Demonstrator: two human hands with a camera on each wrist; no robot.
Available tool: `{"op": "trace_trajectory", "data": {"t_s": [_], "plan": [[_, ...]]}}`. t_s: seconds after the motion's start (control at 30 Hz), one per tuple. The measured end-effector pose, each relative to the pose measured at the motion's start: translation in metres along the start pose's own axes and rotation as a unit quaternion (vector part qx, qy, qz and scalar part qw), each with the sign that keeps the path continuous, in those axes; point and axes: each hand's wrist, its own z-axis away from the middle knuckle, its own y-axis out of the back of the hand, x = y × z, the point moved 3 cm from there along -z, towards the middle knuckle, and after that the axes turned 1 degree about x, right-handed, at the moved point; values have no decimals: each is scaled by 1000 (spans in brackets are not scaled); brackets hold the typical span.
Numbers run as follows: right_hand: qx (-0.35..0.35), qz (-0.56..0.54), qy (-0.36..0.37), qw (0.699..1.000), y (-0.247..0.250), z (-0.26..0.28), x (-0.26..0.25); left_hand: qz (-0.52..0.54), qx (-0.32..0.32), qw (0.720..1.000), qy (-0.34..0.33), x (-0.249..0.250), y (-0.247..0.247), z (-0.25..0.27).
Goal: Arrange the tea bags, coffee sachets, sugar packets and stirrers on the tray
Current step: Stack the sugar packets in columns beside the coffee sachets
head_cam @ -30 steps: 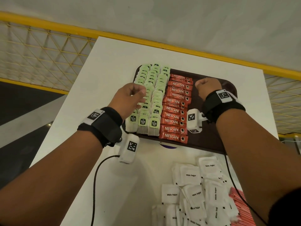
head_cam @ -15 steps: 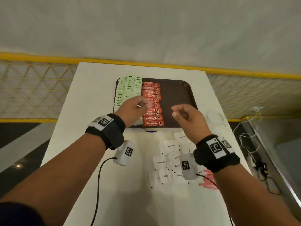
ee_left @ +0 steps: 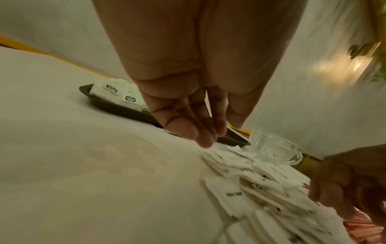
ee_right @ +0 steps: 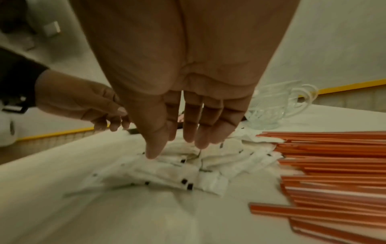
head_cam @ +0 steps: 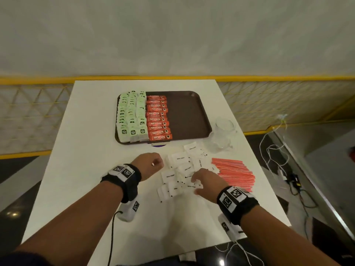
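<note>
A dark brown tray [head_cam: 190,116] holds rows of green tea bags [head_cam: 131,116] on its left and a column of red coffee sachets [head_cam: 158,120] beside them; its right half is bare. In front of the tray, white sugar packets [head_cam: 184,169] lie in a loose pile [ee_right: 177,170], with red stirrers [head_cam: 234,173] heaped to their right. My right hand [head_cam: 203,181] reaches down with straight fingers [ee_right: 200,137], its thumb tip touching the packets. My left hand [head_cam: 151,164] hovers at the pile's left edge, fingers relaxed [ee_left: 205,132] and holding nothing.
Two clear glass cups [head_cam: 222,131] stand just right of the tray, beyond the stirrers [ee_right: 334,165]. The white table [head_cam: 86,169] ends at a yellow railing behind. Cables run over the floor to the right and from both wrists.
Both hands have drawn back from the tray to the sugar pile. The right hand has dropped onto the packets and its fingers have straightened.
</note>
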Motion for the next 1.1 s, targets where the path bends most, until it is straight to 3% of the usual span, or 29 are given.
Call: {"op": "trace_trajectory", "data": {"t_s": [0.23,0.43,0.57,0.77,0.9,1.1], "plan": [[-16,112,50,992,-22,-20,-4,-87,-74,984,136,-1,-50,21],[16,158,83,984,-27,-25,-6,-84,15,976,198,10,-82,31],[3,113,102,988,-26,-25,-3,-75,44,968,236,16,-92,33],[-3,68,118,991,-21,-25,3,-50,55,953,295,28,-97,35],[-2,57,131,990,-16,-22,4,30,86,946,310,31,-100,37],[-8,50,135,990,-15,-22,5,16,49,949,312,35,-97,43]]}}
